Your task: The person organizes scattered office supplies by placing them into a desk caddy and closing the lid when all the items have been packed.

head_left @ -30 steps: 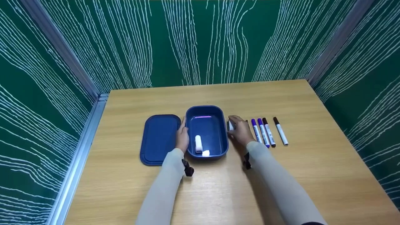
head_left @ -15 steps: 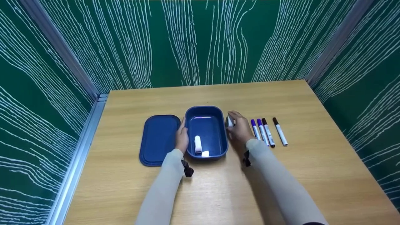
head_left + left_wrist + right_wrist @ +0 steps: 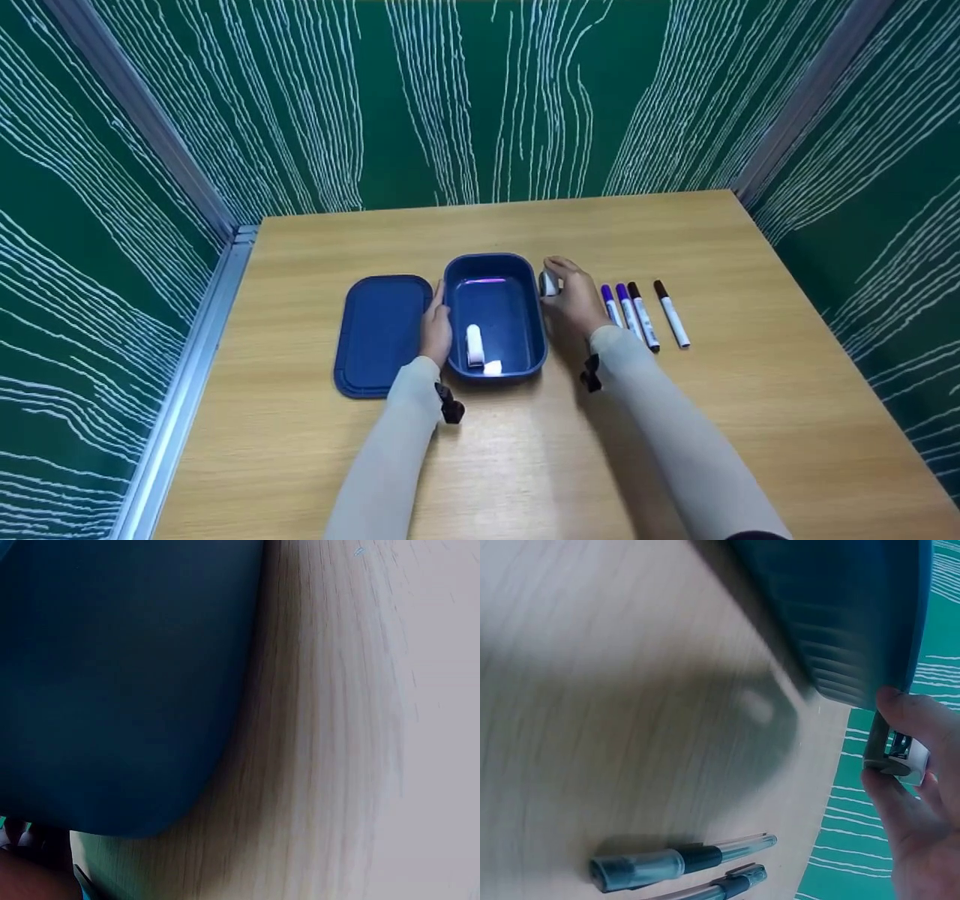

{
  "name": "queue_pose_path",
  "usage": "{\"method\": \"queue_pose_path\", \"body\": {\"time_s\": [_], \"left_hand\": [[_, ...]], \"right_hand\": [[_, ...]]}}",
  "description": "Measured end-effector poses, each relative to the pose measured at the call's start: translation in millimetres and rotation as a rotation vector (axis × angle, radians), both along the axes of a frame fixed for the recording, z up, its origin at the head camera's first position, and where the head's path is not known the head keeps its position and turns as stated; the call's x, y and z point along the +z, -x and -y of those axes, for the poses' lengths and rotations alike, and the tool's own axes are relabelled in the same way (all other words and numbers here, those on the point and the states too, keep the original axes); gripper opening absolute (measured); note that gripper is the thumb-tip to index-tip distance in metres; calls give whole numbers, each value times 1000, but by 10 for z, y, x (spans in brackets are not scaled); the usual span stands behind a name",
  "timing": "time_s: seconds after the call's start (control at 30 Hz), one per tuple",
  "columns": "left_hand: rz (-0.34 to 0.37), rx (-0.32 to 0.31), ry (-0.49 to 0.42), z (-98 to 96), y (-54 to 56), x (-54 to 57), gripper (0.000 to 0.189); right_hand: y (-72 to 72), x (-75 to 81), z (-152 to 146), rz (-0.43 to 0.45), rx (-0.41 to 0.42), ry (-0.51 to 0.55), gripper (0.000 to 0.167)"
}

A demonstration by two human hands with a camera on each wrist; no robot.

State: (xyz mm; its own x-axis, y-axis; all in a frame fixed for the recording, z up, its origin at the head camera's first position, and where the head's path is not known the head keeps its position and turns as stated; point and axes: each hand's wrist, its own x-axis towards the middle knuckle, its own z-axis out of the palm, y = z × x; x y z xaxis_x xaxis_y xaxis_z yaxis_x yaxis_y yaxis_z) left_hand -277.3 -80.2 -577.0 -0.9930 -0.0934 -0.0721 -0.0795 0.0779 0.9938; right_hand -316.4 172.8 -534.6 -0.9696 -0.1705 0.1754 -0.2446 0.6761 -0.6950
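A dark blue plastic box (image 3: 517, 315) stands without its lid in the middle of the table. Inside it lies a white oblong object (image 3: 475, 346), too small to identify. My left hand (image 3: 436, 330) rests along the box's left side with straight fingers; the left wrist view shows mostly the box wall (image 3: 127, 682). Just right of the box, my right hand (image 3: 576, 298) pinches a small white and grey block (image 3: 550, 283) between thumb and fingers. In the right wrist view, this block (image 3: 889, 750) has a shiny metal part at one end, near the box's rim.
A flat blue lid (image 3: 382, 337) lies left of the box. To the right are several white markers with purple or dark caps, among them a purple-capped marker (image 3: 628, 309) and a separate dark-capped marker (image 3: 673, 315). Green walls with white lines surround the table (image 3: 495, 465).
My right hand has shifted slightly away from me along the box's right side, carrying the white and grey block. The left hand has stayed at the box.
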Motion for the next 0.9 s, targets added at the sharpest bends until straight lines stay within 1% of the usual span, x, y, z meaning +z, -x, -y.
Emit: {"method": "queue_pose_path", "body": {"time_s": [0.2, 0.37, 0.67, 0.9], "left_hand": [[18, 2, -11, 3, 0, 5, 56], [17, -8, -20, 5, -1, 3, 56], [6, -12, -16, 7, 7, -4, 56], [-3, -13, 5, 8, -7, 1, 55]], "right_hand": [[7, 51, -25, 12, 1, 23, 68], [21, 109, -26, -3, 8, 39, 65], [6, 240, 80, 29, -10, 47, 69], [5, 261, 172, 48, 4, 63, 71]]}}
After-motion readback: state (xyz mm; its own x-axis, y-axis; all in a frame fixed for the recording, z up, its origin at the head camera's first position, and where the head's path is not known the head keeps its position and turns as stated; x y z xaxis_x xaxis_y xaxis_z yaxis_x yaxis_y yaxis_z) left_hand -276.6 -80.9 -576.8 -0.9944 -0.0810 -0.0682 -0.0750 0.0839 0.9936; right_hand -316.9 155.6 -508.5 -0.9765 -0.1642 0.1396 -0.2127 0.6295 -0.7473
